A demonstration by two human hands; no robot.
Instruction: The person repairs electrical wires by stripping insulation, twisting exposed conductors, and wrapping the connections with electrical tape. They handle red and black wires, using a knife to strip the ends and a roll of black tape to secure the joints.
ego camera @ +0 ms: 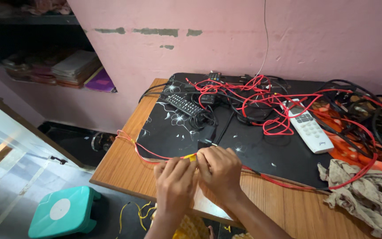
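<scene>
Fingertips of both hands meet at a small yellow piece [190, 156] on a red wire [149, 153] — the left hand [174, 182] pinches it from the left, the right hand [219, 167] curls narrow around the wire just beside it. The wire runs left along the edge of a black flowered mat [253, 150] and right toward a tangle of red and black cables [261, 95]. The mat lies on a wooden table [116, 163]. Farther back rest a black remote [183, 105] and a white remote [309, 126] — well apart. A crumpled cloth [368, 194] sits at the right; a teal stool [63, 211] stands on the floor below
</scene>
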